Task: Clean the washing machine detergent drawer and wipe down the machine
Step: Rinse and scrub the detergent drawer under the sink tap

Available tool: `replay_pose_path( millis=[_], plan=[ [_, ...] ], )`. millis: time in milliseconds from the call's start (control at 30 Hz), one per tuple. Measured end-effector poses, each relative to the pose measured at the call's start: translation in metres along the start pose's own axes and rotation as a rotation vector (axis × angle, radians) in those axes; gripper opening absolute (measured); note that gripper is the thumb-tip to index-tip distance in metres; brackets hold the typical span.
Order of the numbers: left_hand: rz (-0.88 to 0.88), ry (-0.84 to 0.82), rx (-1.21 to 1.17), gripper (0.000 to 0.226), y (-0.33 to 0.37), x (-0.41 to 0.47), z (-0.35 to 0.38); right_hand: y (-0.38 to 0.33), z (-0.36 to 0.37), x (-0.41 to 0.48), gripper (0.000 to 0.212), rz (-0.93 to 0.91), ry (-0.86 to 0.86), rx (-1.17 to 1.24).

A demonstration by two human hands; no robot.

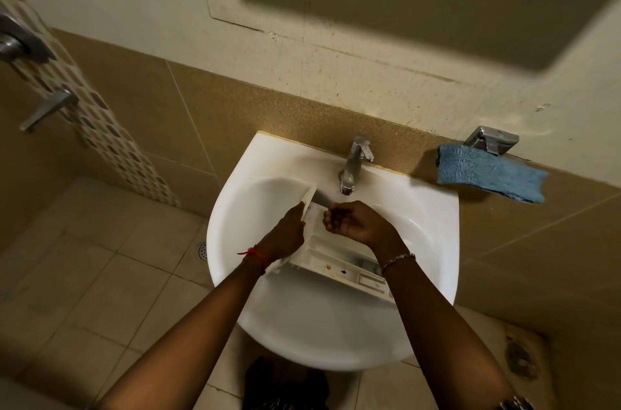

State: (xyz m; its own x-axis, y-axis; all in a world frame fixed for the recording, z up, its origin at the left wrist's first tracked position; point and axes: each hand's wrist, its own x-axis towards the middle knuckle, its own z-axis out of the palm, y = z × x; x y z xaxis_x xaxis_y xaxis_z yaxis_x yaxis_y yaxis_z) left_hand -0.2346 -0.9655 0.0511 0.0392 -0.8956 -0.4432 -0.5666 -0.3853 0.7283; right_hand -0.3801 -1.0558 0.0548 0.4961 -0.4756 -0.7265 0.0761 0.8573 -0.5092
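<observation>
— Centre-bottom of frame: what's in the sink (319,335)?

— Detergent drawer (336,261), white plastic, lying diag. across the basin. One end is up near the tap (353,167), the other is low right by the rim. Compartments face up, w/ a few brown and dark specks on the near wall.

— Hands?

— Left hand (289,235) grips the drawer's left side near the upper end, fingers wrapped over the edge. Red thread (252,253) on that wrist. Right hand (356,223) sits over the drawer's upper compartments, just below the tap spout, fingers curled in toward the palm. Can't tell whether they pinch anything or touch the plastic. Beaded bracelet (398,260) on that wrist.

— Anything else nearby?

— Blue cloth (487,172) right of the sink, draped below a metal holder (492,139) on the wall, well apart from both hands. Floor drain (202,250) left of the basin, on pale tiles. Far left edge: metal lever (50,109) beside a patterned tile strip (100,127). Upper half is cream wall w/ a big dark shadow at upper right.
</observation>
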Motion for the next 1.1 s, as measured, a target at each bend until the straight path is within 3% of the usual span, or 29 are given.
replay_pose_path(
  millis=[333, 400, 567, 667, 867, 1100],
  plan=[
    [0.0, 0.004, 0.022, 0.053, 0.001, 0.001, 0.001, 0.035, 0.014, -0.034, 0.015, -0.026, 0.265, -1.431],
    [0.002, 0.003, 0.03, 0.054, 0.001, 0.001, 0.002, 0.044, 0.008, -0.041, 0.034, -0.002, 0.282, -1.641],
    [0.006, 0.02, 0.019, 0.053, 0.0, 0.002, 0.004, 0.078, 0.012, -0.035, 0.042, -0.014, 0.278, -1.656],
    [0.011, 0.031, 0.015, 0.052, 0.0, 0.002, 0.005, 0.085, 0.017, -0.029, 0.041, -0.149, 0.297, -1.555],
    [0.028, 0.052, 0.004, 0.052, 0.0, 0.001, 0.005, 0.088, 0.005, -0.03, 0.045, -0.358, 0.106, -1.542],
    [0.033, 0.034, -0.014, 0.052, 0.0, -0.002, 0.002, 0.084, -0.021, -0.036, 0.052, -0.287, 0.051, -1.656]
  ],
)
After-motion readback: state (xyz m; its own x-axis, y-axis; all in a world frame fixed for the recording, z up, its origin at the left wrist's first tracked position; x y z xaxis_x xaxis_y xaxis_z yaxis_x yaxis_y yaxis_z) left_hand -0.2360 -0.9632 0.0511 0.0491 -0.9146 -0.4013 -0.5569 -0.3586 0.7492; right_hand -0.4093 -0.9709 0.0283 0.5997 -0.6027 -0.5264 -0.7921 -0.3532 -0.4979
